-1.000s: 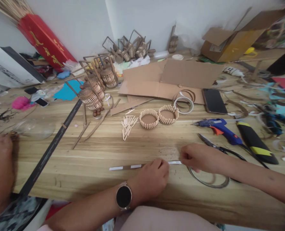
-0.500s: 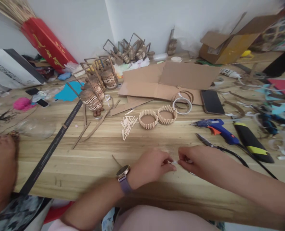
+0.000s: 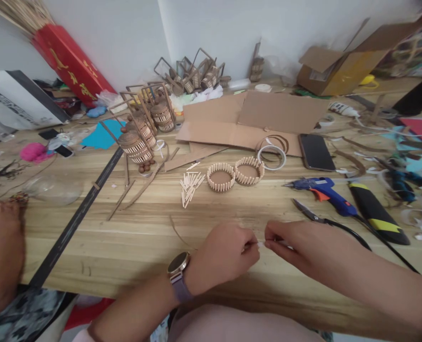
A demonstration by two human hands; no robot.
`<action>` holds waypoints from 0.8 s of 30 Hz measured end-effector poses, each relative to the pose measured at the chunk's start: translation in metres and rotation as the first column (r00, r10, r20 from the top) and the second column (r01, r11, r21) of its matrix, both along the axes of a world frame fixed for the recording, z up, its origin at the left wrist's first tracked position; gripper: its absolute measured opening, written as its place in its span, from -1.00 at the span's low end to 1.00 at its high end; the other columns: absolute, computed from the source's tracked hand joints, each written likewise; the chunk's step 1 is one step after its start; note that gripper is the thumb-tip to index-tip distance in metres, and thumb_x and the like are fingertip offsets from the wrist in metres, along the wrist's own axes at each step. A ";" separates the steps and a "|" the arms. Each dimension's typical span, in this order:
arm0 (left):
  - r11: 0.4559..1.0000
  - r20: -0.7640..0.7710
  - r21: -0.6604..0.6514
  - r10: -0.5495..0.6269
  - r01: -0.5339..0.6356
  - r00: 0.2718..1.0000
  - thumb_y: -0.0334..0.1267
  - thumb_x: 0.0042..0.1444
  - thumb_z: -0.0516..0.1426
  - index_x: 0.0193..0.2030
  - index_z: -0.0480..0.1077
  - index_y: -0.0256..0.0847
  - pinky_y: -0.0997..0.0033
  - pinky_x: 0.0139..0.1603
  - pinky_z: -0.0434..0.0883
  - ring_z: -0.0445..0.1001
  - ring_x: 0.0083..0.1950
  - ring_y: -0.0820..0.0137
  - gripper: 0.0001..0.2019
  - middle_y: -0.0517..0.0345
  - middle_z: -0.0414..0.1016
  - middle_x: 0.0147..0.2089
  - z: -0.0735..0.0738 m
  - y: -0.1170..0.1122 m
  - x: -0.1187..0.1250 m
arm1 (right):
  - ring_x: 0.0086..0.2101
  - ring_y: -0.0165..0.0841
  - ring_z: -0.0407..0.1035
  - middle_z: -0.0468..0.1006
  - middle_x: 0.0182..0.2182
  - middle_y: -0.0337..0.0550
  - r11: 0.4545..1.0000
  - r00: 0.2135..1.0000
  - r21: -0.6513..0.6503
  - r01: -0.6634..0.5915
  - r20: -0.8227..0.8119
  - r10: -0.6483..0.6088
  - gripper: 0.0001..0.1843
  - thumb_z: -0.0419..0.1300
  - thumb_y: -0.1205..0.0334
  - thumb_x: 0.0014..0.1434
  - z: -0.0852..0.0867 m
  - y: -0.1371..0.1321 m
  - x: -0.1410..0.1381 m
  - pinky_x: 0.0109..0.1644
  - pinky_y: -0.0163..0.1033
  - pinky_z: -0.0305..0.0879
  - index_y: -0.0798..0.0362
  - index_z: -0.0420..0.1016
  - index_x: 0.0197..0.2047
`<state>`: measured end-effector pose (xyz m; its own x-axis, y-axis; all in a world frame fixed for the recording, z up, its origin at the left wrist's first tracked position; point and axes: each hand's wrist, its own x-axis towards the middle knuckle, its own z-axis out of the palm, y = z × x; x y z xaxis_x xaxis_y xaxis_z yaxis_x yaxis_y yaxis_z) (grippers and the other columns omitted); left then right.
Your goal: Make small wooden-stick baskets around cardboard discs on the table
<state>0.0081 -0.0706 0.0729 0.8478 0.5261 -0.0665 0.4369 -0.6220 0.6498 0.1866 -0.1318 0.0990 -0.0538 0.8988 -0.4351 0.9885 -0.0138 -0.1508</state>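
My left hand (image 3: 228,251), with a watch on its wrist, has thumb and fingers pinched together. From behind it a thin brown strip (image 3: 177,231) sticks out to the left, and it seems to be in that hand. Facing it, my right hand (image 3: 292,242) is closed in a pinch. A small whitish piece (image 3: 261,244) shows in the narrow gap between the fingertips; whether it belongs to the brown strip I cannot tell. Beyond the hands stand two round pieces ringed with short sticks, a left one (image 3: 221,190) and a right one (image 3: 249,182), beside loose sticks (image 3: 190,186).
To the right lie scissors (image 3: 312,213), a blue glue gun (image 3: 325,190), a black-yellow cutter (image 3: 378,213) and a phone (image 3: 316,152). Cardboard (image 3: 278,111), a white ring (image 3: 280,165) and small baskets (image 3: 136,146) lie farther back. Another person's hand (image 3: 0,237) rests at left.
My hands stay close together, the left fingers curling more tightly. More of the thin brown strip shows to the left, its end now angled farther up the table.
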 end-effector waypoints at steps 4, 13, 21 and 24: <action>0.998 0.041 0.016 0.059 -0.060 0.997 -0.39 0.09 0.10 -0.55 0.35 -0.21 0.41 -0.37 0.15 0.31 -0.42 0.44 -0.80 0.24 0.39 -0.52 0.001 -0.003 -0.001 | -0.45 -0.21 0.50 0.62 -0.47 -0.14 0.998 1.000 0.066 0.008 -0.002 -0.008 -0.78 0.01 0.14 0.26 0.000 -0.009 -0.003 -0.47 -0.23 -0.10 -0.07 0.43 -0.34; 0.959 0.263 0.071 0.248 -0.276 0.932 -0.44 0.07 0.11 -0.50 0.34 -0.20 0.39 -0.25 0.24 0.39 -0.32 0.39 -0.85 0.23 0.41 -0.46 0.005 -0.009 -0.006 | -0.46 -0.35 0.55 0.64 -0.42 -0.19 0.794 0.956 0.605 0.058 -0.262 0.130 -0.69 -0.11 0.17 0.43 -0.024 -0.041 -0.012 -0.42 -0.31 0.34 -0.05 0.43 -0.22; 0.838 0.342 -0.050 0.526 -0.544 0.779 -0.27 0.23 0.03 -0.41 0.39 -0.18 0.38 -0.25 0.30 0.48 -0.28 0.33 -0.79 0.18 0.51 -0.42 0.012 0.022 -0.032 | -0.42 -0.34 0.61 0.69 -0.29 -0.18 0.612 0.992 0.788 0.071 -0.119 0.039 -0.78 -0.05 0.13 0.43 -0.030 -0.059 0.011 -0.37 -0.35 0.46 0.01 0.35 -0.02; 0.889 0.285 -0.039 0.447 -0.456 0.848 -0.27 0.23 0.02 -0.46 0.34 -0.18 0.35 -0.20 0.29 0.46 -0.27 0.31 -0.76 0.16 0.49 -0.41 0.011 0.016 -0.026 | -0.49 -0.33 0.59 0.69 -0.39 -0.25 0.570 0.997 0.819 0.062 -0.071 -0.007 -0.66 -0.08 0.11 0.44 -0.027 -0.051 0.013 -0.47 -0.31 0.43 0.05 0.28 0.17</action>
<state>-0.0176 -0.0545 0.0841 0.4968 0.8534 0.1577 0.4776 -0.4206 0.7714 0.1993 -0.1832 0.0717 -0.0127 0.8705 0.4921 0.9798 0.1090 -0.1675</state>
